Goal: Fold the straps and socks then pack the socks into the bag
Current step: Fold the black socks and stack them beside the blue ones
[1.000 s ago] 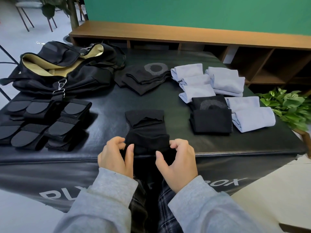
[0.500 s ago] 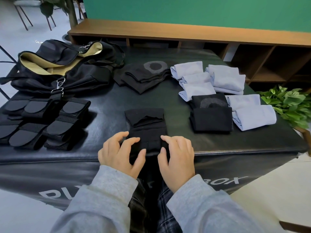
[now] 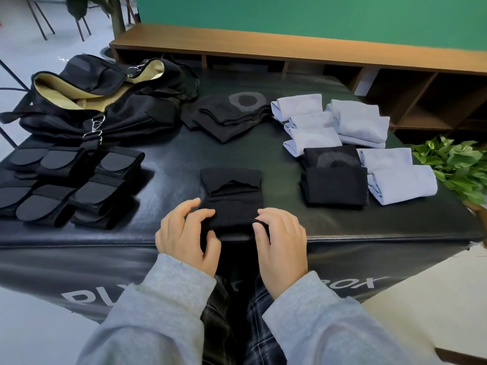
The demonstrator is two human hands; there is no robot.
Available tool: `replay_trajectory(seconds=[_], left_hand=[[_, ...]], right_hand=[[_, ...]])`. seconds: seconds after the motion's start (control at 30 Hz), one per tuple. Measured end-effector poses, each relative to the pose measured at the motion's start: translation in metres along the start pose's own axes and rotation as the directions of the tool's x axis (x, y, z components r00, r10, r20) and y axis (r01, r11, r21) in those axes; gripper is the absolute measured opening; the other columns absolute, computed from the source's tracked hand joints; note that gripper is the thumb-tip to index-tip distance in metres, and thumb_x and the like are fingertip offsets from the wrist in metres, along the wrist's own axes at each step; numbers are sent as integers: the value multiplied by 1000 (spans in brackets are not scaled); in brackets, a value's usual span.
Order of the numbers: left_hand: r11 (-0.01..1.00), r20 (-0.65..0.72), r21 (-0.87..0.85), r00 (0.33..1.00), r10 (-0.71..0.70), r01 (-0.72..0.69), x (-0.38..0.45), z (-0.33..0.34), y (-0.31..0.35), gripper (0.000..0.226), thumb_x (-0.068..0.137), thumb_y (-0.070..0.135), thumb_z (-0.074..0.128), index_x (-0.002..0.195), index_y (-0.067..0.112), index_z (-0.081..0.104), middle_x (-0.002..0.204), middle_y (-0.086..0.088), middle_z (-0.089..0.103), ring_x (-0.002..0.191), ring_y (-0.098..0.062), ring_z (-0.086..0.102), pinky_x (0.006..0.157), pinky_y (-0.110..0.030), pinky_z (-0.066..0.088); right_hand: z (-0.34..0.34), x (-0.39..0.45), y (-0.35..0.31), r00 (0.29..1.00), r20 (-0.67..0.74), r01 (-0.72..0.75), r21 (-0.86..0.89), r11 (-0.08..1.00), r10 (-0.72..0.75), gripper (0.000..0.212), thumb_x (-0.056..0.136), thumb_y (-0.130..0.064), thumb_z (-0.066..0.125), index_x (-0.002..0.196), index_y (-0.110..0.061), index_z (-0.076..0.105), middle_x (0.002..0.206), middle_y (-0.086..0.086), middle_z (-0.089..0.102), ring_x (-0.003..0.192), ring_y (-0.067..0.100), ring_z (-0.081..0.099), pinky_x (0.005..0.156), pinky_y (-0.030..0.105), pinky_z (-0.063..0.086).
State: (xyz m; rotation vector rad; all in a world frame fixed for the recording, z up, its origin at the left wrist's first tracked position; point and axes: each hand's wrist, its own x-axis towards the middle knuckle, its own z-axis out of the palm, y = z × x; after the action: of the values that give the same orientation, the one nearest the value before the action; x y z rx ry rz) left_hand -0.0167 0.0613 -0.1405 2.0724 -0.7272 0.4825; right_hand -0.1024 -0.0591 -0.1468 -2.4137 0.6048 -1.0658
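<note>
Two hands at the worktop's (image 3: pixel 168 241) near edge: left hand (image 3: pixel 188 237) and right hand (image 3: pixel 280 242) pinch the near corners of a black sock (image 3: pixel 233 192), its long axis running away toward the far-left open bag (image 3: pixel 105 109).

A black sock (image 3: pixel 232 196) lies partly folded at the near edge of a black padded box (image 3: pixel 171 164). The left hand (image 3: pixel 188 235) and right hand (image 3: pixel 280 239) pinch its near end, fingers on top, thumbs at the edge. Folded black straps (image 3: pixel 71 185) sit at the left, just in front of an open black bag (image 3: pixel 105 106) with a tan lining. Unfolded black socks (image 3: pixel 226 117) lie behind; folded black socks (image 3: pixel 334 180) and pale blue socks (image 3: pixel 355 127) are at the right, near a green plant (image 3: pixel 458 169).
</note>
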Motion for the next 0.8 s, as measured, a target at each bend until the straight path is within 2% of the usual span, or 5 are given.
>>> replay_trajectory(seconds=[0.17, 0.3, 0.4, 0.57, 0.8], left_hand=[[990, -18, -141, 999, 26, -29, 1, -5, 2, 17, 72, 30, 49, 81, 23, 60, 112, 12, 53, 107, -14, 45, 90, -24, 25], [953, -5, -293, 997, 83, -81, 0, -9, 1, 3, 75, 29, 51, 78, 29, 50, 111, 15, 56, 112, -11, 49, 93, -41, 39], [922, 35, -386, 998, 48, -31, 0, -9, 0, 2, 79, 30, 52, 78, 28, 51, 114, 23, 58, 115, -10, 53, 93, -50, 42], [894, 170, -422, 981, -88, 153, 1, -13, 5, 16, 79, 47, 47, 92, 44, 56, 105, 15, 65, 106, -5, 56, 90, -26, 44], [840, 214, -397, 927, -307, 370, 9, -16, 15, 25, 73, 55, 49, 97, 56, 42, 87, 15, 67, 93, 2, 61, 77, -14, 45]], right_hand=[[-8, -2, -6, 999, -47, -6, 248, 969, 19, 4, 90, -31, 42, 90, -27, 43, 103, -13, 53, 103, 7, 47, 88, 38, 41], [-14, -3, -8, 999, -30, 46, 345, 937, -38, 17, 81, -28, 49, 96, -22, 45, 112, -7, 52, 110, 10, 48, 93, 39, 41], [-14, -2, -8, 999, 1, 32, 349, 936, -35, 23, 77, -24, 51, 99, -21, 46, 120, -4, 52, 119, 12, 46, 97, 39, 40], [-14, 0, -9, 992, 100, -97, 262, 960, 73, 31, 83, -34, 43, 108, -20, 56, 114, -20, 53, 113, -10, 42, 98, 36, 39], [-13, 17, -18, 935, 174, -323, 65, 944, 308, 58, 83, -59, 24, 103, -14, 55, 91, -3, 56, 87, 17, 51, 84, 39, 44]])
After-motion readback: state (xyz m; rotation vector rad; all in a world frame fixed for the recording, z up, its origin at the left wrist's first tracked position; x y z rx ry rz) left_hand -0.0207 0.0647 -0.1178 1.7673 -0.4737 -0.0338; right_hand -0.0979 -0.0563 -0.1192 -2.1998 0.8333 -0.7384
